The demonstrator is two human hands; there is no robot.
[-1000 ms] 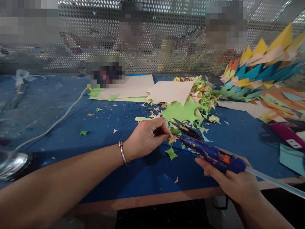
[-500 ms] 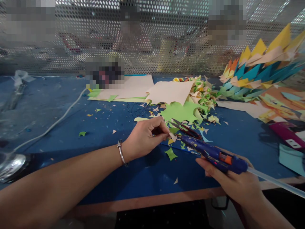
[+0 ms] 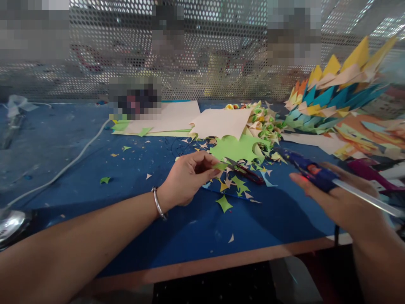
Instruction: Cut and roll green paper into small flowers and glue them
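I noted the right hand [image 3: 341, 202] closed around a blue hot glue gun [image 3: 311, 171], its long axis running from lower right to nozzle at upper left. The left hand [image 3: 186, 179] pinched a small green paper piece [image 3: 220, 166] between fingertips, left of the nozzle and well apart from it. Red-handled scissors [image 3: 245, 171] lay between them on the blue table [image 3: 190, 228]. Farther off lay a green star-edged sheet [image 3: 236, 148].

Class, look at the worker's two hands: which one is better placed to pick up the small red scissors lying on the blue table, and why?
Probably the left hand: its fingertips sit right beside the red scissors, pinching only a small paper scrap. The right hand is farther off and is gripping the blue glue gun.
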